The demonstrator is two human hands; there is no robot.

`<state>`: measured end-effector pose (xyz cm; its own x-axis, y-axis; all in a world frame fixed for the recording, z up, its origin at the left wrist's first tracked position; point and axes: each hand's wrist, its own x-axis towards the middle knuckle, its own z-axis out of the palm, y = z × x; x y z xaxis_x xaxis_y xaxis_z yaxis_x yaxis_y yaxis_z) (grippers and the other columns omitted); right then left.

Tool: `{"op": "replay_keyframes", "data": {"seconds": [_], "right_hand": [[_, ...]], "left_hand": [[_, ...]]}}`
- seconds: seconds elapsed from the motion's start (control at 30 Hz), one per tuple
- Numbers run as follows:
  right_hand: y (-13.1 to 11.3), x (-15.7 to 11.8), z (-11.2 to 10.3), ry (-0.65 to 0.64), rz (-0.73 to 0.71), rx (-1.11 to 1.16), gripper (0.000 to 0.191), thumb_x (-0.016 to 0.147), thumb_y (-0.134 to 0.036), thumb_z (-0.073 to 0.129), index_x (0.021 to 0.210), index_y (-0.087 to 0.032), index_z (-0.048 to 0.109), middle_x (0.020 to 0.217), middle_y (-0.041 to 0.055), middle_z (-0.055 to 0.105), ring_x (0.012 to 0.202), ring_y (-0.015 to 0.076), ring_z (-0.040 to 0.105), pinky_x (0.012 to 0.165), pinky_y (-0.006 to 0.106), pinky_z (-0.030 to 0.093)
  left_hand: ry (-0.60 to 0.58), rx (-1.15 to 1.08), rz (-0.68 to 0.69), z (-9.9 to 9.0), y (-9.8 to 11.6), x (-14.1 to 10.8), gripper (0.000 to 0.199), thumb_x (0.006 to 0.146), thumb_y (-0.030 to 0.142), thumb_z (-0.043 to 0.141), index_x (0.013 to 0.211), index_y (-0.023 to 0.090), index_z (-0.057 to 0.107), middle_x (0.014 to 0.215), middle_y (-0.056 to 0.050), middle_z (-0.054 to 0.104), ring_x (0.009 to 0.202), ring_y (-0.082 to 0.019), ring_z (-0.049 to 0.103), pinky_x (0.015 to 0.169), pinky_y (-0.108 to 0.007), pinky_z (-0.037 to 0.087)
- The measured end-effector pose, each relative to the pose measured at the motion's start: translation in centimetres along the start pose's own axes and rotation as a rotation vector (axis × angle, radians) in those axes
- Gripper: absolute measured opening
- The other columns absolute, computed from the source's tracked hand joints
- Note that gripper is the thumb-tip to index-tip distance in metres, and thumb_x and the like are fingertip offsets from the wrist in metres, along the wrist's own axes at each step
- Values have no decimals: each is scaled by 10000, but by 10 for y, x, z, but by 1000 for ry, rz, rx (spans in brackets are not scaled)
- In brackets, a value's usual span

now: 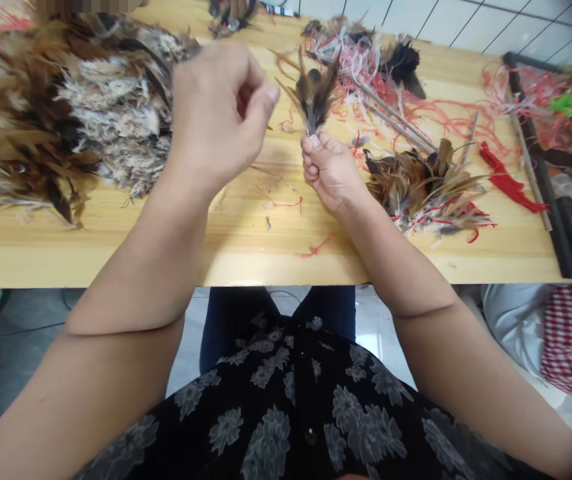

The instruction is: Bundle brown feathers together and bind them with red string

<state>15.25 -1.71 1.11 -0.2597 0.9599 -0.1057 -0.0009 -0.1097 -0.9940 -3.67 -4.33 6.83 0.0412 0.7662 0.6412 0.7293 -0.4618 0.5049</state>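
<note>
Feather bunch (315, 97) pinched in the right hand (335, 168) grip; left hand (219, 110) curled, contents unclear! Red-stranded bundles (411, 187), right, look finished; the left heap (21, 157) apparently awaits.

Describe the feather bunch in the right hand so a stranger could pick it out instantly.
On the pale wooden table, find the right hand, just right of the picture's middle. From its grip, the small brown-and-dark feather bunch fans toward the table's far side. Unlike the large heap at left and the pile at right, it is visibly held.
</note>
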Motion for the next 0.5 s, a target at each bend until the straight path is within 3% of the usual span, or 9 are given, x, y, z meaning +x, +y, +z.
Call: {"op": "replay_keyframes", "data": {"seconds": [0.03, 0.1, 0.3, 0.5], "right_hand": [[1, 0, 0, 10, -13, -20, 629, 1139, -750, 688, 845, -258, 432, 757, -48, 409, 635, 91, 373, 572, 205, 397], [1, 0, 1, 10, -41, -69, 622, 1152, -734, 675, 842, -261, 417, 761, -47, 397, 650, 96, 375, 585, 206, 398], [3, -3, 9, 0, -58, -124, 540, 1190, -568, 700, 840, -248, 440, 777, -51, 428, 682, 86, 409, 633, 192, 430], [-2, -7, 6, -32, 26, -43, 364, 1176, -530, 742, 990, -233, 641, 704, -72, 429, 622, 88, 368, 568, 187, 382]], "left_hand": [[-204, -76, -119, -1, 6, 0, 215, 952, 361, 702, 789, 289, 583, 844, -51, 643, 836, -276, 628, 882, -497, 500], [-339, -214, -271, 0, 15, 0, 203, 905, 425, 738, 767, 305, 650, 789, -45, 631, 771, -265, 546, 842, -496, 456], [-372, -397, -363, 21, 11, -3, 249, 779, 556, 745, 691, 352, 632, 740, -58, 605, 749, -287, 514, 774, -483, 383], [-385, -555, -425, 27, -3, -3, 324, 698, 609, 854, 728, 364, 644, 789, -42, 666, 807, -286, 572, 805, -496, 459]]}}
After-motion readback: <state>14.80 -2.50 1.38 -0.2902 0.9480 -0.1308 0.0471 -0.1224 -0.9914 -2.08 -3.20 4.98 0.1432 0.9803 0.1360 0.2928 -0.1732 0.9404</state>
